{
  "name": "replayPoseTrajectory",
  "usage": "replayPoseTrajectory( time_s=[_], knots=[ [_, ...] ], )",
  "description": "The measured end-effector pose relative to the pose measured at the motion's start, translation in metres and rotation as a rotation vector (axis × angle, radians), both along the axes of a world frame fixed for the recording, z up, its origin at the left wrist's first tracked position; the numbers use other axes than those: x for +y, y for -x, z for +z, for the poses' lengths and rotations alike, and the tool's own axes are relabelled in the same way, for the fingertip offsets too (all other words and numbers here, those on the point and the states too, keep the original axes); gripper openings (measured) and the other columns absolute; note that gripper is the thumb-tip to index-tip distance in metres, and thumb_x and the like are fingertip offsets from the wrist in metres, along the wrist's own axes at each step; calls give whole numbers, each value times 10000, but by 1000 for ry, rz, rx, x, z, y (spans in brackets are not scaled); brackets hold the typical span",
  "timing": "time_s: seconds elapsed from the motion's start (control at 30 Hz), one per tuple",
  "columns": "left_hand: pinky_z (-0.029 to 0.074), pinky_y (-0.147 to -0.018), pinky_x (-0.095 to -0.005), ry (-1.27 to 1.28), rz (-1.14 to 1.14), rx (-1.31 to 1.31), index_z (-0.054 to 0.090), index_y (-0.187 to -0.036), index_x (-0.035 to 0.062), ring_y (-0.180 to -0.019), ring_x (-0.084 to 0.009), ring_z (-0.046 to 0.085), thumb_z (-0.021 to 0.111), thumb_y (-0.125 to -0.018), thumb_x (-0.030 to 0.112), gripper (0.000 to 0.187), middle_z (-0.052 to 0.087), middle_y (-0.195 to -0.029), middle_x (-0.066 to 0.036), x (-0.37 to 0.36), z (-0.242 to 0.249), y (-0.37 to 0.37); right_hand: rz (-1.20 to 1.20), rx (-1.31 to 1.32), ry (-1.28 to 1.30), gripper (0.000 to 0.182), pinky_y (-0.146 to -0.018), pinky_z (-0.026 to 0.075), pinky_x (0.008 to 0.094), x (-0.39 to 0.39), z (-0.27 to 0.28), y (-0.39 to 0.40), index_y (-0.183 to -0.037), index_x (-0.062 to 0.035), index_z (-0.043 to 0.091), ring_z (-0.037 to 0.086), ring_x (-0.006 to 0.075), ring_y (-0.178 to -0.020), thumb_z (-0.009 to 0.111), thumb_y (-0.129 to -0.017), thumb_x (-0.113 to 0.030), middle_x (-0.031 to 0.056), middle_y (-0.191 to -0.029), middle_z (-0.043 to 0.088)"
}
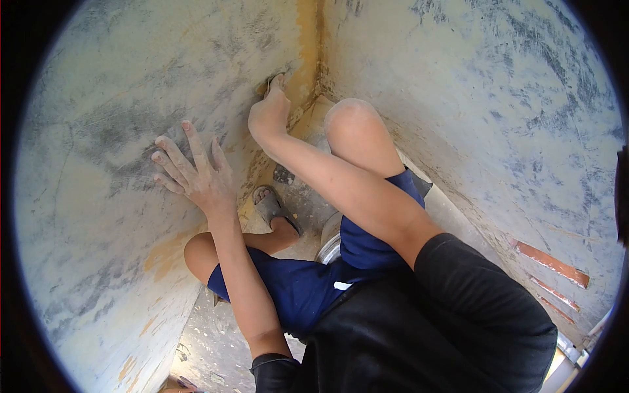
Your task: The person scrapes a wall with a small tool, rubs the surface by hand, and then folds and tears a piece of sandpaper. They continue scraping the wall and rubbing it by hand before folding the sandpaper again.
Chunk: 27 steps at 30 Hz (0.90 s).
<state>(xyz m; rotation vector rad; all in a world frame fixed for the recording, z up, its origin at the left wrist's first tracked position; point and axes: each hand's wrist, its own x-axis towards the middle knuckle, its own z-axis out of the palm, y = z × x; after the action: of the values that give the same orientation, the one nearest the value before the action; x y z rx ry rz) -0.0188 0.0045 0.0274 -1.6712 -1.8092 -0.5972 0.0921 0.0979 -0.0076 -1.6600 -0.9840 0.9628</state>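
My left hand (208, 177) is dusted with pale powder and has its fingers spread against the left wall (111, 196). Bent at the wrist, my right hand (270, 114) is closed on a small flat piece (264, 86) with a dark edge, pressed to the same wall near the corner. Fingers cover most of that piece; I cannot tell what kind it is. A yellowish-brown strip (306, 49) runs down the wall just right of my right hand. Grey and dark smudges mark the pale surface around both hands.
A second smudged wall (472, 98) meets the first at the corner. My raised knee (354, 121) and sandalled foot (272, 204) are close below my hands. A rounded metallic rim (329, 247) shows beneath me. Reddish-brown slots (553, 263) mark the right wall. The floor is dusty and flecked.
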Motion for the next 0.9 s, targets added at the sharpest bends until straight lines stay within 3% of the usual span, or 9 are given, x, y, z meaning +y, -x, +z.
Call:
replayPoseTrajectory(
  time_s=[0.17,0.2,0.27,0.37,0.5,0.57,0.67,0.77,0.9],
  knots=[
    [-11,-1221,-525,15,28,3,491,-1498,265,-1551,-332,77,749,-878,364,678,246,-1639,-182,1,-1,-2,-140,-318,-384,537,-924,484,449,-3,-44,18,-1439,152,361,626,453,-1091,403,-909,82,373,-1148,620],
    [5,-1216,-546,18,22,17,458,-1518,269,-1553,-327,58,742,-885,377,702,212,-1651,-170,0,-2,0,-139,-316,-380,537,-924,484,449,-2,-26,8,-1439,152,361,626,453,-1091,403,-909,82,373,-1148,620],
    [21,-1212,-567,12,20,35,425,-1537,273,-1554,-323,39,736,-891,389,727,177,-1663,-157,1,-1,2,22,134,186,539,-931,483,455,5,37,-24,-1436,160,357,622,455,-1107,407,-905,84,369,-1170,618],
    [-18,-1221,-523,-1,8,27,499,-1491,268,-1553,-328,66,753,-875,358,673,239,-1642,-181,1,-1,1,-51,-144,-36,543,-937,479,463,-4,-7,9,-1441,153,358,619,463,-1108,401,-904,84,367,-1170,621],
    [-27,-1222,-521,14,13,-9,493,-1495,268,-1553,-327,66,766,-863,347,693,239,-1641,-181,-1,-1,-2,57,-119,-5,545,-937,475,470,-2,-5,-1,-1445,148,359,619,463,-1105,401,-905,83,368,-1165,622],
    [-28,-1222,-520,13,17,-5,492,-1496,268,-1552,-327,67,769,-860,343,698,241,-1640,-181,1,2,-2,-205,-198,-87,557,-939,480,467,15,-22,13,-1449,148,351,623,463,-1089,391,-896,91,365,-1148,627],
    [-25,-1222,-523,2,7,-7,491,-1497,267,-1553,-324,66,770,-861,342,698,240,-1641,-179,2,0,-2,-44,-242,-110,581,-1002,467,447,-9,-16,16,-1461,143,336,598,456,-1153,385,-884,102,374,-1220,593],
    [-18,-1223,-525,12,17,-16,490,-1497,266,-1552,-326,66,773,-859,342,702,238,-1641,-180,-2,0,-3,59,131,148,595,-1038,453,449,3,35,-26,-1462,142,336,579,456,-1189,401,-872,107,359,-1263,582],
    [-13,-1223,-526,-3,12,-3,489,-1499,265,-1552,-326,69,774,-857,341,707,231,-1645,-176,1,0,-1,-77,19,49,588,-1017,462,447,0,-8,8,-1455,143,353,596,453,-1156,427,-873,98,334,-1219,616]
  ],
)
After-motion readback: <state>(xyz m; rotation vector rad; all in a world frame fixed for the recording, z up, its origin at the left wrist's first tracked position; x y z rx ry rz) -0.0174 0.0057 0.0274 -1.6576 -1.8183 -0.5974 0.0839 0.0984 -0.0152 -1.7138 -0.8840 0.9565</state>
